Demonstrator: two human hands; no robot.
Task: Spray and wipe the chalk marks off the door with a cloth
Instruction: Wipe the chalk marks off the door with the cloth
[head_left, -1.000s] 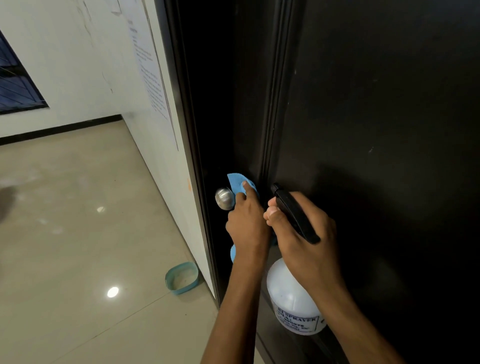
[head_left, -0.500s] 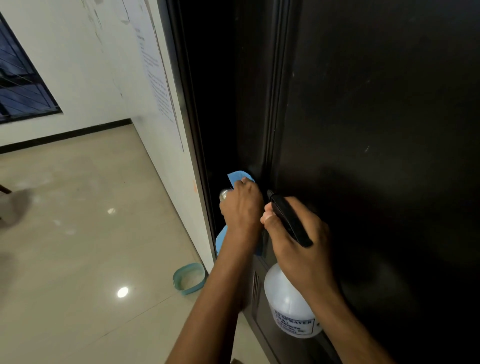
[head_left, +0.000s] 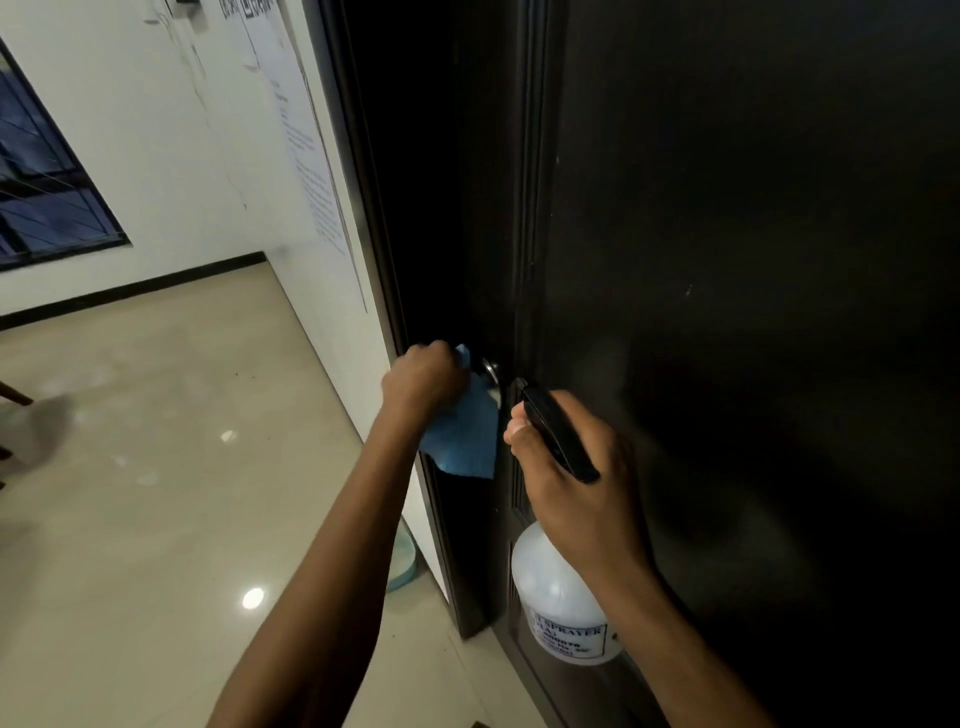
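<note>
Head view: the left hand (head_left: 423, 379), gripping the blue cloth (head_left: 462, 436), has slid off the door (head_left: 727, 260) face onto the door knob (head_left: 491, 371) edge. Right hand (head_left: 576, 478) grips the spray bottle (head_left: 561, 597), nozzle toward the door. The panel itself looks unwiped.

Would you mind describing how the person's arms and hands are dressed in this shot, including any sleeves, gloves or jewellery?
Both forearms are bare as far as the frame shows, with no sleeve edge in view. The left hand and the right hand wear no gloves. No watch, bracelet or ring is visible on either wrist or on the fingers that show, though the dim light near the door hides fine detail.
</note>
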